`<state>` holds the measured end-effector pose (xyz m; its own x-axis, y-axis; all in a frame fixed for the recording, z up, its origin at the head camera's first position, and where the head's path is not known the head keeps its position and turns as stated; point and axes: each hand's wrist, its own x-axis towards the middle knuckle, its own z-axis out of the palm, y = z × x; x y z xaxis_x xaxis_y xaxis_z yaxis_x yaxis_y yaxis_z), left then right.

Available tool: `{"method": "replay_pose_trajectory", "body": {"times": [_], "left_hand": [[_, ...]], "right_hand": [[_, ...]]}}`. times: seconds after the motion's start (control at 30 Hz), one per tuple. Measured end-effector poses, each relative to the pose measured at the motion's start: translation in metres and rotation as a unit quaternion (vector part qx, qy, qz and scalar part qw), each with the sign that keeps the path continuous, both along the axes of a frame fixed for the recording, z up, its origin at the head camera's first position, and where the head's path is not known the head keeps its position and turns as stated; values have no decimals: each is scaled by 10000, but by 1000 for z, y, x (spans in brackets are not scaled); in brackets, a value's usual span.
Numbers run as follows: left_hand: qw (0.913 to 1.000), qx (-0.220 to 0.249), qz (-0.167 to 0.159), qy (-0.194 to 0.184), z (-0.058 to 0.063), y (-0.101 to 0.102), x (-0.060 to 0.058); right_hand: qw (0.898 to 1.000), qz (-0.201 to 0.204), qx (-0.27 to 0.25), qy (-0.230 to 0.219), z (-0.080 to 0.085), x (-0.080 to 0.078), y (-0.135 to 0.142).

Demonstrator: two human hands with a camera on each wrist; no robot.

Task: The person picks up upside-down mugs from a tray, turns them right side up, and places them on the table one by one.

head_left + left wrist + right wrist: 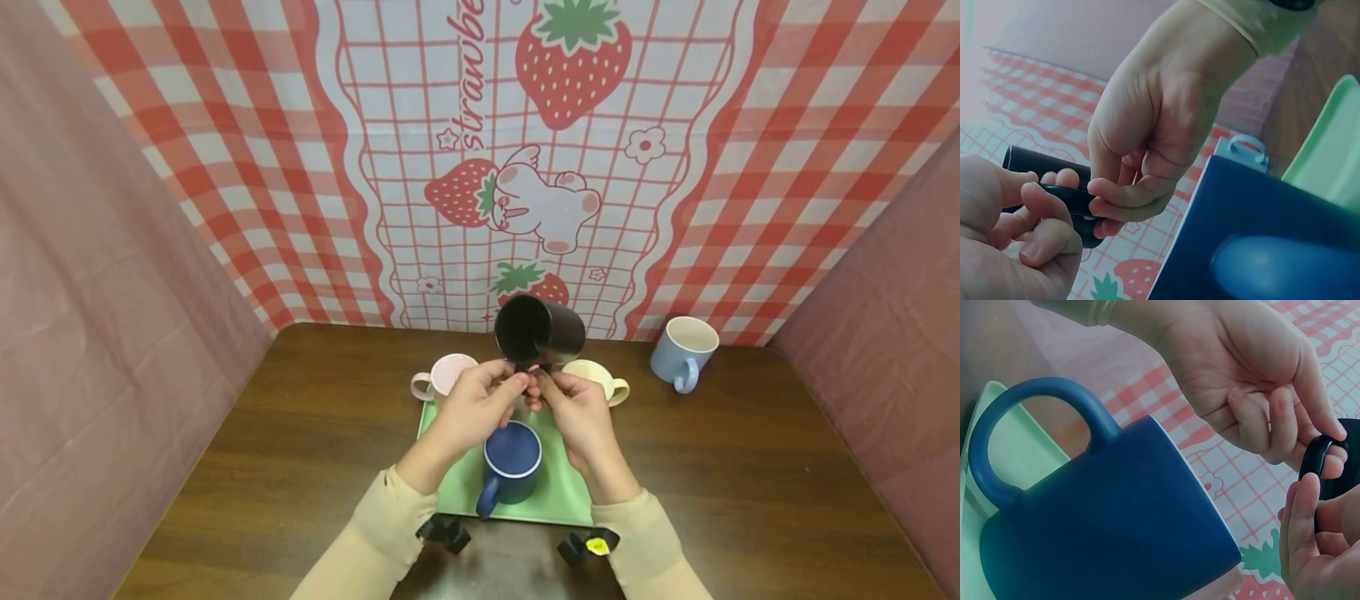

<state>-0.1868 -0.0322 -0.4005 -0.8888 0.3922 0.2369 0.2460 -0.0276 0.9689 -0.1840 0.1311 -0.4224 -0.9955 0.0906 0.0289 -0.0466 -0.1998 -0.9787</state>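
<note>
Both hands hold a black mug (566, 329) above the far end of a green tray (564, 500). It is tipped on its side, its mouth towards the left and the viewer. The left hand (474, 406) and right hand (583, 419) meet at the black handle (1067, 197), pinching it between thumbs and fingertips. In the right wrist view, fingers overlap much of the handle. On the tray, just below the hands, stands a dark blue mug (513, 483) with a white-edged top, its handle pointing towards the person.
A pink mug (453, 372) stands at the tray's far left, partly behind the left hand. Opposite it is a cream mug (591, 373), partly hidden by the right hand. A light blue mug (675, 358) is at the table's back right, near the checked cloth (810, 167).
</note>
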Motion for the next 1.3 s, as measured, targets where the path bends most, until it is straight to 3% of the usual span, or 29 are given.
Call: {"method": "replay_pose_trajectory", "body": {"times": [0.13,0.5,0.73,1.13,1.3], "left_hand": [[9994,291,-173,-118,0,2,2],[9989,462,-21,-66,-1,6,4],[9989,464,111,15,2,7,8],[9990,376,54,224,6,4,11],[9984,381,164,391,7,0,10]], "right_hand": [[10000,58,-15,38,0,1,-1],[9982,379,458,115,0,2,5],[9922,699,991,294,4,3,15],[9781,1502,1319,584,13,5,30],[9744,1567,1488,614,15,6,35]]}}
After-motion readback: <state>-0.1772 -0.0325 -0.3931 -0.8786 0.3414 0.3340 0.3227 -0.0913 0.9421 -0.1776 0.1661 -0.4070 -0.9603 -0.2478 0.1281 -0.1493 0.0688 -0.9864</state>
